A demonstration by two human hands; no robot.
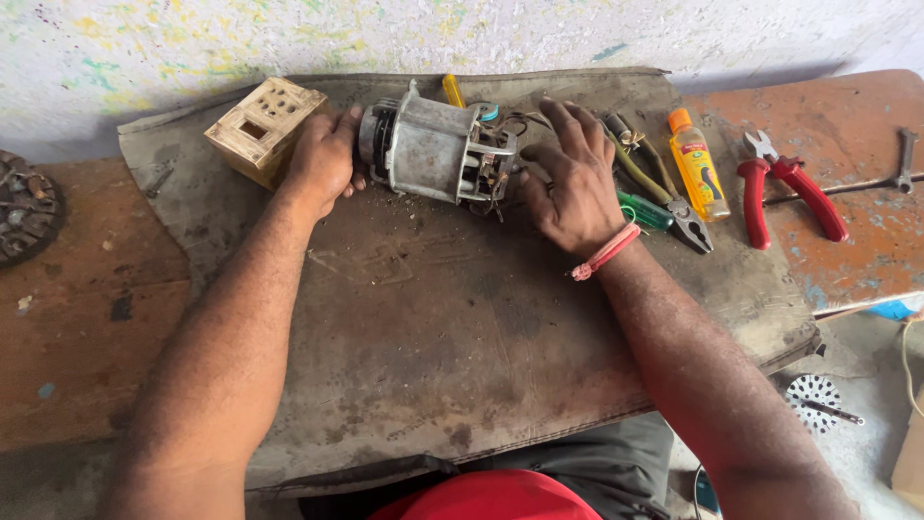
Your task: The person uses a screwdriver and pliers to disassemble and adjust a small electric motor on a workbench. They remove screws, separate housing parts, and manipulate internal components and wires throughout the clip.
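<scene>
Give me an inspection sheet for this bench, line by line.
Surface: worn grey mat over a rusty brown table.
Job's things: grey metal motor, lying on its side.
Clutter: pale perforated wooden box, small yellow oil bottle, red-handled pliers.
Grips: left hand against motor's end; right hand open at its wired end.
Cables: loose wires on the motor.
Surroundings: paint-flecked wall.
</scene>
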